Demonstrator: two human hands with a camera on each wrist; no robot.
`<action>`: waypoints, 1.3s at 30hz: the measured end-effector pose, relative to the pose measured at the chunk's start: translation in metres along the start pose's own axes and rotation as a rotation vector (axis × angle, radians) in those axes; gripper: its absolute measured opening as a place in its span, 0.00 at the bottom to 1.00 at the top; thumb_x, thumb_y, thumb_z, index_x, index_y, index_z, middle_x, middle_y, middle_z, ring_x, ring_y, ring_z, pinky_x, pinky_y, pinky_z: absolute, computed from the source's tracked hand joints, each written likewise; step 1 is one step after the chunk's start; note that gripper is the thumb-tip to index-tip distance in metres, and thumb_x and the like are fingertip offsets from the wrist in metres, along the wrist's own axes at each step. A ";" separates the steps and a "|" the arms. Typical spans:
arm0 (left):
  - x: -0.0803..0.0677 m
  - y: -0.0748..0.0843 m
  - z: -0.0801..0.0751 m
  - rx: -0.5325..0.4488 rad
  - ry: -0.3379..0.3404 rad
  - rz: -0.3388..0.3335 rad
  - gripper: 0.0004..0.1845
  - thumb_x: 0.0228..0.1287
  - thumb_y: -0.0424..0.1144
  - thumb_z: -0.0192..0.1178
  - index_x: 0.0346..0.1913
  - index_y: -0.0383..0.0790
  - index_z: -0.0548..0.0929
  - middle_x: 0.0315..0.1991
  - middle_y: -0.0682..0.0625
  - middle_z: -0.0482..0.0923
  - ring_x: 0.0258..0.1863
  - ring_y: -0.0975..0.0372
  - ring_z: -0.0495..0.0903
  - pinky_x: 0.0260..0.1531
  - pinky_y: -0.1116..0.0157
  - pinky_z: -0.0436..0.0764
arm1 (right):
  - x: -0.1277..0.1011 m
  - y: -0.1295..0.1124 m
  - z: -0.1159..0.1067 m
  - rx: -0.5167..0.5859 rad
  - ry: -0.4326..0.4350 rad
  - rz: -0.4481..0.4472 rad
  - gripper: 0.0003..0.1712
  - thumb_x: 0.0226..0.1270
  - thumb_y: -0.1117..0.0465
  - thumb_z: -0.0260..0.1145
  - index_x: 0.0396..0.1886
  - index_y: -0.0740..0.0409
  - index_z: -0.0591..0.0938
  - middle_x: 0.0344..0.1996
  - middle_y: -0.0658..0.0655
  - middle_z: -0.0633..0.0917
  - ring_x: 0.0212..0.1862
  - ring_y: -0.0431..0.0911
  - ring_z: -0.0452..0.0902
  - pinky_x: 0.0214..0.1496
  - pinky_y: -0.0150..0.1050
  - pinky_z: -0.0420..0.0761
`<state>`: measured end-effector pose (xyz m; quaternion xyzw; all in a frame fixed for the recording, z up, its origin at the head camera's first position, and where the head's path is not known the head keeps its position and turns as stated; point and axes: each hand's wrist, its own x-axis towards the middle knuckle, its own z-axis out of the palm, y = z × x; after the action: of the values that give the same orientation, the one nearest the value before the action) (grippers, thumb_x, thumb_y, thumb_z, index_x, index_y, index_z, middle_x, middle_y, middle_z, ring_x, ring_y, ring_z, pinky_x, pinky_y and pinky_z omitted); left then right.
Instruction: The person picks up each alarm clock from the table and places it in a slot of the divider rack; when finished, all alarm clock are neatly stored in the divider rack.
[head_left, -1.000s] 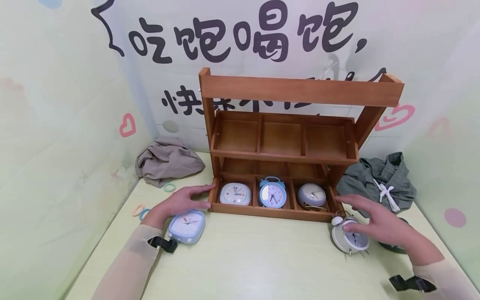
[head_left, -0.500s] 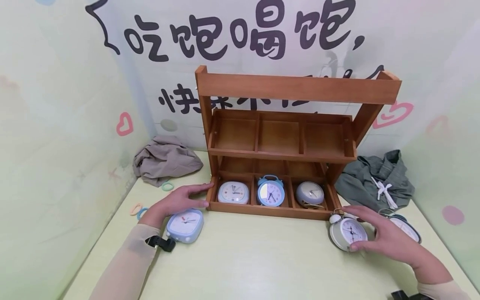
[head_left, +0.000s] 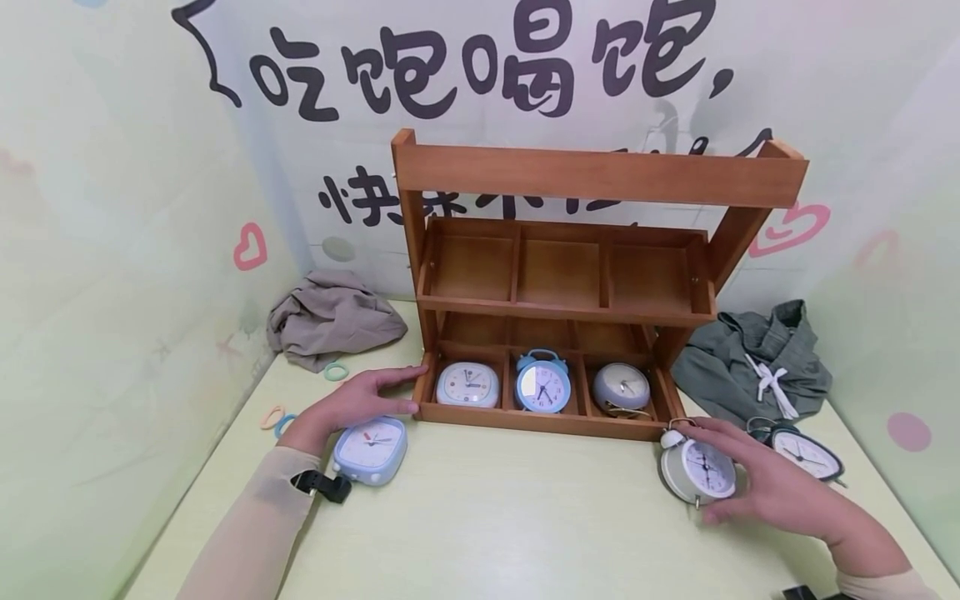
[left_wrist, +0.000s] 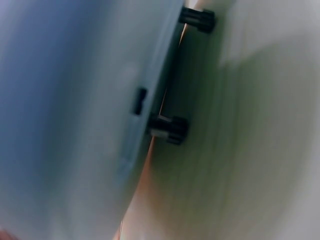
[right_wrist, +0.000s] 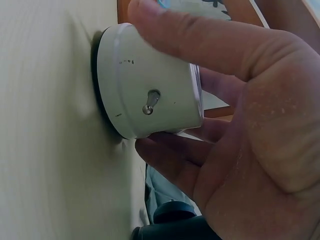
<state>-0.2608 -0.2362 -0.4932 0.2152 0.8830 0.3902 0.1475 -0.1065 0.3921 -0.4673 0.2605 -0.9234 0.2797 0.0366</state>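
My left hand (head_left: pixel 358 401) rests straight fingers against the left end of the wooden rack (head_left: pixel 558 173). Under that wrist lies a blue square alarm clock (head_left: pixel 370 449), whose blue casing (left_wrist: pixel 75 120) and black knobs fill much of the left wrist view. A white twin-bell alarm clock (head_left: pixel 706 468) leans back at the rack's front right corner. My right hand (head_left: pixel 780 492) spreads around this clock, fingers along its upper side and thumb just below its rim. In the right wrist view, the white clock's side (right_wrist: pixel 150 80) sits between thumb and fingertips, its back close to the table.
The rack's lower tray holds a white clock (head_left: pixel 467 386), a light blue bell clock (head_left: pixel 543 385) and a grey-purple clock (head_left: pixel 622 387). A dark green clock (head_left: pixel 806 452) lies at right. Grey cloth (head_left: pixel 333 317), green cloth (head_left: pixel 757 362) and hair ties (head_left: pixel 336 372) lie around.
My right hand has come down around the white twin-bell clock, and its thumb has moved from the clock's face to below it. The dark green clock is now exposed. My left hand stays put.
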 end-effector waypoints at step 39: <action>-0.004 0.005 0.001 -0.019 0.005 -0.012 0.41 0.68 0.65 0.76 0.82 0.70 0.75 0.83 0.58 0.69 0.87 0.51 0.60 0.84 0.37 0.59 | 0.013 -0.020 -0.001 -0.277 0.211 -0.093 0.56 0.34 0.41 0.98 0.68 0.48 0.87 0.63 0.47 0.83 0.57 0.42 0.81 0.60 0.19 0.71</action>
<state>-0.2555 -0.2350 -0.4899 0.2076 0.8808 0.3984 0.1497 -0.1078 0.3727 -0.4537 0.2646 -0.9311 0.1735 0.1816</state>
